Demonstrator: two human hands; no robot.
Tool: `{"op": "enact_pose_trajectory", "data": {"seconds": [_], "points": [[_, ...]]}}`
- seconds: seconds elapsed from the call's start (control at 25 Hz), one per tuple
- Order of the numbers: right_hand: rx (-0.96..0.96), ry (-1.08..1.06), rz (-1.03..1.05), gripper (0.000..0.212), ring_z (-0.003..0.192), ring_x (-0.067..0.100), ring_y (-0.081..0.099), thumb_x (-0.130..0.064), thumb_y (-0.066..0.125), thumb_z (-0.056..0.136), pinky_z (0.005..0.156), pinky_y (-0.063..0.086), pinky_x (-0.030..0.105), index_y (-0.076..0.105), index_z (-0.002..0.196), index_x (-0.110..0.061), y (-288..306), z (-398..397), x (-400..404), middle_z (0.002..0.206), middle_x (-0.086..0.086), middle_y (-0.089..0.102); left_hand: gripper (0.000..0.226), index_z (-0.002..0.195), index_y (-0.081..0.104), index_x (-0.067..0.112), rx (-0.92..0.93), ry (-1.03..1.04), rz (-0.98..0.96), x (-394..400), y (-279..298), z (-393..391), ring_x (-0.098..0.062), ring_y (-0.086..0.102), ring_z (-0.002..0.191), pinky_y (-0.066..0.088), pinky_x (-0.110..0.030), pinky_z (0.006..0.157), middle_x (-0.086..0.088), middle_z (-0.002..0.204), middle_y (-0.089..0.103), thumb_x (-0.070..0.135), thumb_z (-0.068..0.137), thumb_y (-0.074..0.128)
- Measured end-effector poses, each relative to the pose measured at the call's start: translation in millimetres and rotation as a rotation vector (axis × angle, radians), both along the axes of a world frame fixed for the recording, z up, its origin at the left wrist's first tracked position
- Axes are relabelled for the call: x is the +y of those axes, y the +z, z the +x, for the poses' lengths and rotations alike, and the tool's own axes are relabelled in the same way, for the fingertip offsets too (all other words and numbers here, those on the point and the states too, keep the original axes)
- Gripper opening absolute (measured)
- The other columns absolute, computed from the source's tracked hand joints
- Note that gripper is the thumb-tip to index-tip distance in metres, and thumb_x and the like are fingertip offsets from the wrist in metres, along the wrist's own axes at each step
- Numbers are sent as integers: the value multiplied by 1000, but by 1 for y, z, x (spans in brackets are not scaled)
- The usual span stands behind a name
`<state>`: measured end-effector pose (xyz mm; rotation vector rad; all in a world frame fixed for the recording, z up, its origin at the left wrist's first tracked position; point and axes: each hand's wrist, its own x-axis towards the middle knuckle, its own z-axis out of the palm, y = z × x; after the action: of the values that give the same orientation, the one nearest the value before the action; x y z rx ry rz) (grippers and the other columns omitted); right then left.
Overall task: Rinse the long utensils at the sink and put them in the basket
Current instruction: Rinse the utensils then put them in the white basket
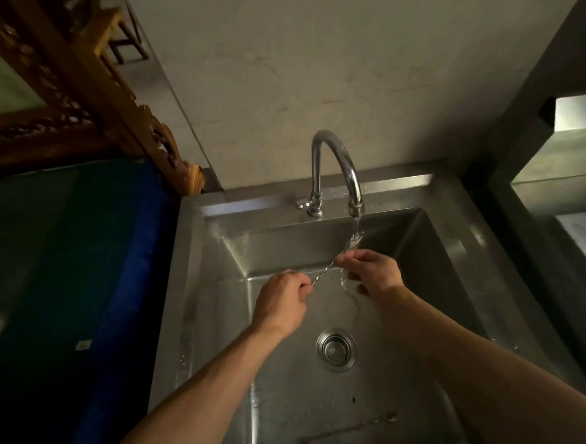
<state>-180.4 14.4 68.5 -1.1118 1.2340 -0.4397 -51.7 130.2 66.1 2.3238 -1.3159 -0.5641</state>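
A long thin twisted metal spoon runs slantwise over the steel sink. My left hand grips its handle end. My right hand pinches the shaft just below the bowl. The spoon's bowl sits in the water stream under the curved tap, and water splashes off it and off my right fingers. A second long utensil lies flat on the sink floor near the front. No basket is in view.
The round drain strainer sits mid-basin below my hands. A dark blue surface adjoins the sink on the left, under a carved wooden frame. Grey concrete ledges stand to the right.
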Motion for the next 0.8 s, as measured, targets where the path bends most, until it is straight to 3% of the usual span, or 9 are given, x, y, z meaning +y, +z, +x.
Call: {"op": "enact_pose_trajectory", "data": {"seconds": [0.12, 0.28, 0.4, 0.6, 0.72, 0.8], "points": [[-28, 8, 9, 10, 50, 2, 51, -18, 80, 77, 41, 37, 16, 71, 72, -20, -9, -3, -13, 50, -14, 61, 13, 90, 71, 17, -11, -1, 1, -13, -7, -1, -26, 63, 93, 47, -32, 79, -6, 98, 70, 14, 89, 59], [-14, 21, 1, 17, 55, 3, 54, -18, 80, 77, 41, 40, 14, 72, 90, -12, -16, -8, -25, 61, -12, 65, 12, 91, 71, 17, -24, -4, -4, -25, -11, -4, -25, 63, 93, 48, -33, 80, -5, 98, 70, 14, 89, 60], [-33, 9, 0, 23, 58, 6, 56, -19, 81, 75, 44, 42, 16, 69, 93, -11, -19, -8, -31, 66, -9, 67, 11, 90, 71, 18, -29, -6, -11, -28, -10, -6, -24, 63, 90, 46, -32, 78, -4, 95, 69, 14, 89, 60], [-45, -55, 32, 28, 55, 4, 62, -44, 60, 92, 48, 42, 20, 69, 88, -17, -15, 2, -34, 71, -8, 75, 10, 90, 71, 14, -38, -19, -44, -26, -7, -3, -25, 62, 89, 47, -34, 78, -6, 93, 69, 14, 89, 61], [-61, 31, -24, 22, 60, 7, 61, -32, 70, 87, 44, 45, 17, 68, 91, -11, -14, 3, -33, 72, -6, 72, 9, 89, 70, 15, -38, -15, -41, -22, -6, -2, -25, 62, 89, 47, -35, 78, -5, 93, 69, 15, 89, 61], [-73, 18, -13, 23, 59, 6, 62, -35, 70, 87, 45, 45, 17, 68, 89, -12, -11, 3, -31, 70, -7, 72, 8, 89, 70, 16, -39, -14, -43, -18, -6, -1, -24, 62, 88, 47, -34, 77, -4, 92, 69, 15, 88, 62]]}}
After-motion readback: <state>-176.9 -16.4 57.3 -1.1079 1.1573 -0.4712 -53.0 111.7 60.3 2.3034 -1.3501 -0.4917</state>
